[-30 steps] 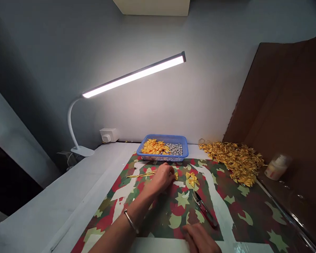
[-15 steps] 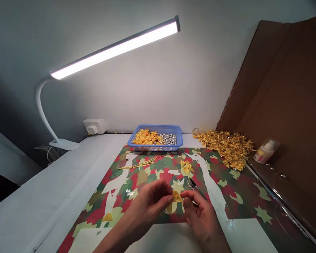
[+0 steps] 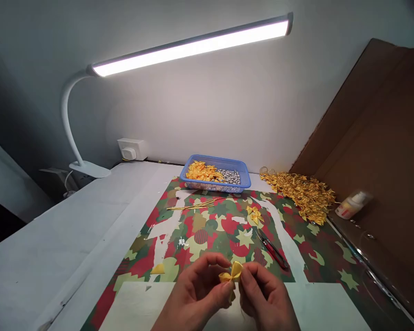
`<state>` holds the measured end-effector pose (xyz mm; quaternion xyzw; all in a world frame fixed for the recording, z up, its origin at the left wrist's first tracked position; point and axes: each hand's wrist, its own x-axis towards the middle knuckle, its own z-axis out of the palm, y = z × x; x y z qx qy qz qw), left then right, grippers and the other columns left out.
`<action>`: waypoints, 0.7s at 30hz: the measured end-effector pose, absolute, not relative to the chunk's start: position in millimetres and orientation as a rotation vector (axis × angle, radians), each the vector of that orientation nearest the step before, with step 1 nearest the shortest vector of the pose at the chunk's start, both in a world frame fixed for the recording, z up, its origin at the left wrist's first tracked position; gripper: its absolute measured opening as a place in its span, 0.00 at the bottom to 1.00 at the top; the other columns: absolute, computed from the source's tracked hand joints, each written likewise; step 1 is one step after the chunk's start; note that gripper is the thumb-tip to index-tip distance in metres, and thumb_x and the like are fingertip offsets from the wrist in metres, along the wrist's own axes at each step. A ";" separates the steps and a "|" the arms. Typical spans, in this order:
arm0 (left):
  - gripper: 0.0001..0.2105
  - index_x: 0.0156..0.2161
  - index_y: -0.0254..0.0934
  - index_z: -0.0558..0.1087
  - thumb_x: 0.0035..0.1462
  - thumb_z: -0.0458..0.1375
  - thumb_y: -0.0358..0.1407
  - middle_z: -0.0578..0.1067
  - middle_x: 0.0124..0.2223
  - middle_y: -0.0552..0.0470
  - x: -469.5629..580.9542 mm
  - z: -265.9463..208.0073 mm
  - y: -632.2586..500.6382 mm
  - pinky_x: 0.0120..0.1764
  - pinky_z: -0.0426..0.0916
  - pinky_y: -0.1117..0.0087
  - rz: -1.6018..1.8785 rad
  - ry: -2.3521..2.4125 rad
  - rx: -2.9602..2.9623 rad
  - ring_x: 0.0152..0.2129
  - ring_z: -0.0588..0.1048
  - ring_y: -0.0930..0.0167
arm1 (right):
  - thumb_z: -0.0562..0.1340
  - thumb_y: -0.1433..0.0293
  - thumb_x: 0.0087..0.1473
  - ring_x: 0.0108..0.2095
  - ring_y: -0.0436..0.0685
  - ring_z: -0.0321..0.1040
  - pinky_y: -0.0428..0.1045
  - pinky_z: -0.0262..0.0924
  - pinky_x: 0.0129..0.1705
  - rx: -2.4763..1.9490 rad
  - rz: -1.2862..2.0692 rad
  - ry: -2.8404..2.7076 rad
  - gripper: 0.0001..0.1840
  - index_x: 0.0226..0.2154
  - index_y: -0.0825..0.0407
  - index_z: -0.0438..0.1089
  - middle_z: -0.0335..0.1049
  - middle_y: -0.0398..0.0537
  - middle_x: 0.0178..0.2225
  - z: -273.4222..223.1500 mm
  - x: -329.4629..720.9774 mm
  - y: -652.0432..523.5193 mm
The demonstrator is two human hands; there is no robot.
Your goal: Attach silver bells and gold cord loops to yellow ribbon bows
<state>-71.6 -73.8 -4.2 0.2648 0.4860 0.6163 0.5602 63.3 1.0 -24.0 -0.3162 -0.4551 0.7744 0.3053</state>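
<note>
A small yellow ribbon bow (image 3: 232, 272) is pinched between both hands near the front of the table. My left hand (image 3: 204, 288) grips its lower left side with thumb and forefinger, closed. My right hand (image 3: 265, 294) is closed on the bow's right side with thumb and fingertips. Beyond the hands lie several loose yellow bows (image 3: 254, 214). Red-handled thread snips (image 3: 273, 250) rest just past my right hand. A yellow ribbon scrap (image 3: 158, 268) lies left of my left hand.
A blue basket (image 3: 215, 185) holds yellow bows and silver bells. Gold cords (image 3: 195, 204) lie before it. To the right are a heap of gold bows (image 3: 303, 193), a small bottle (image 3: 350, 205) and a cardboard wall (image 3: 376, 128). A lamp (image 3: 193, 46) reaches overhead.
The bow has been turned and both hands have come nearer to me, uncovering the snips. The camera view has shifted, so the lamp and basket appear farther right.
</note>
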 end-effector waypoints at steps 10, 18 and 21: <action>0.15 0.35 0.36 0.79 0.49 0.72 0.46 0.71 0.25 0.57 -69.5 1.2 -82.1 0.31 0.63 0.76 1.455 1.155 0.525 0.24 0.64 0.75 | 0.65 0.40 0.47 0.18 0.40 0.42 0.43 0.35 0.22 -0.861 2.023 -1.294 0.34 0.28 0.57 0.70 0.54 0.35 0.20 -19.5 75.3 13.4; 0.17 0.42 0.38 0.79 0.54 0.65 0.48 0.76 0.31 0.53 -63.7 -2.9 -73.0 0.33 0.69 0.71 1.359 1.498 0.878 0.28 0.73 0.69 | 0.66 0.38 0.44 0.20 0.44 0.38 0.45 0.30 0.23 -0.966 1.860 -1.465 0.34 0.21 0.53 0.63 0.44 0.33 0.17 -37.9 76.5 16.6; 0.18 0.49 0.38 0.77 0.56 0.61 0.45 0.80 0.39 0.47 -92.0 6.8 -66.4 0.39 0.73 0.66 1.285 1.807 1.060 0.37 0.78 0.62 | 0.62 0.35 0.44 0.21 0.45 0.38 0.46 0.32 0.24 -1.032 1.735 -1.476 0.35 0.21 0.52 0.63 0.42 0.33 0.18 -50.8 82.8 19.0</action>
